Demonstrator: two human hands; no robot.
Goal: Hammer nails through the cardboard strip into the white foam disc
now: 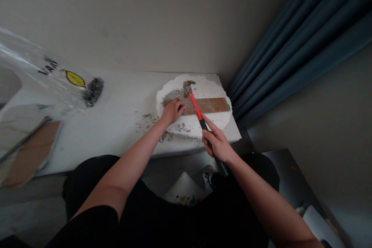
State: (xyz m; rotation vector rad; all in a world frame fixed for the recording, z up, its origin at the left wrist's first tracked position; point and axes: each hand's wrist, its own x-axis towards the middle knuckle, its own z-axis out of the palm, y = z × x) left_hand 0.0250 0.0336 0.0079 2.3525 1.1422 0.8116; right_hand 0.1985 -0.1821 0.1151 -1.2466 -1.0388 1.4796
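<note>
My right hand (217, 142) is wrapped round the dark grip of a claw hammer (196, 105) with a red-orange shaft. The hammer's metal head is over the far side of a flat brown board (213, 104). My left hand (173, 111) rests at the board's left part, its fingers curled together; whatever they pinch, if anything, is too small to tell. The board lies across a white scalloped mat (209, 124). Grey crumbled bits (174, 95) are heaped by the board's left end, and more are scattered on the mat.
On the white table (122, 124), a clear plastic bag (66, 79) with dark bits at its end lies left. Another brown board (35, 151) and a dark rod (26, 139) are at the near left. A blue curtain (290, 38) hangs right; a white bag (184, 190) sits below.
</note>
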